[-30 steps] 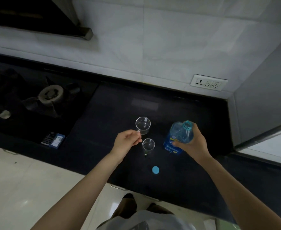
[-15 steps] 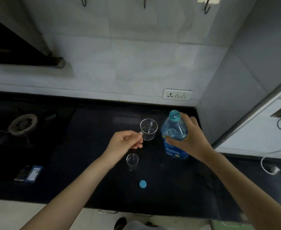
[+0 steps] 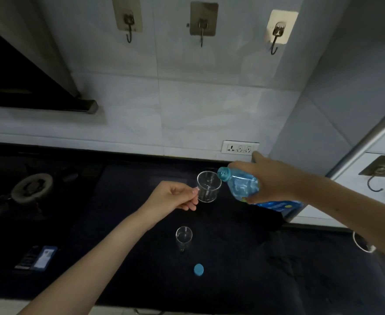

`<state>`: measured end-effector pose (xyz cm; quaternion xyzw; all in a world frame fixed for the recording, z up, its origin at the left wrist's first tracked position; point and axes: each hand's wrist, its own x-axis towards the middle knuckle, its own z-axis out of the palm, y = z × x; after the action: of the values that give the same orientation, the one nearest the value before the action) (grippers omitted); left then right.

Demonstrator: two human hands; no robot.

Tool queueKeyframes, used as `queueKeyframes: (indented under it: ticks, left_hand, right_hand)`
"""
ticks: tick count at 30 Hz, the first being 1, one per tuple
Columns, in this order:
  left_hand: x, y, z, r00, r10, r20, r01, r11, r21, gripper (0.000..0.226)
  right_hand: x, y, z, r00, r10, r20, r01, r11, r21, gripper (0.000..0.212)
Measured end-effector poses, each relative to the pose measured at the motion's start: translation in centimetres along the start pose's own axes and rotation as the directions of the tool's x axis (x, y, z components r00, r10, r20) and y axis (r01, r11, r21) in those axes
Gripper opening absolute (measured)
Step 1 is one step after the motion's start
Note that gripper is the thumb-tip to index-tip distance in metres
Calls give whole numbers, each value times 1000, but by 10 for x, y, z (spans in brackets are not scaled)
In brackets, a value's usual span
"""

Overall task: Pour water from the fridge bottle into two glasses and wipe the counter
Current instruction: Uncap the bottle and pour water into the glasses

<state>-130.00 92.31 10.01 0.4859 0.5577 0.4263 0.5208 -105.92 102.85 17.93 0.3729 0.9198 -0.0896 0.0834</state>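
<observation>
Bottle tilts over dark counter, tiled wall.

1. My left hand pinches a clear glass by its side and holds it raised above the dark bench.
2. My right hand grips the blue water bottle, tilted so its open mouth sits at the glass rim.
3. A second glass stands on the bench below, with the blue cap lying near it.
4. A stove burner sits at far left; three wall hooks and a socket are on the tiles.
</observation>
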Motion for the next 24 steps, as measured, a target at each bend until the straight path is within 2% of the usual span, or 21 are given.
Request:
queueKeyframes:
  ticks: [11, 24]
  left_hand:
    - [2, 6, -9, 999, -11, 34, 11, 1000, 2, 24]
    - [2, 4, -12, 999, -23, 33, 24, 1000, -19, 20]
  right_hand:
    - [19, -10, -20, 997, -58, 43, 67, 965, -255, 80]
    - [31, -9, -27, 995, -92, 44, 102, 919, -381, 77]
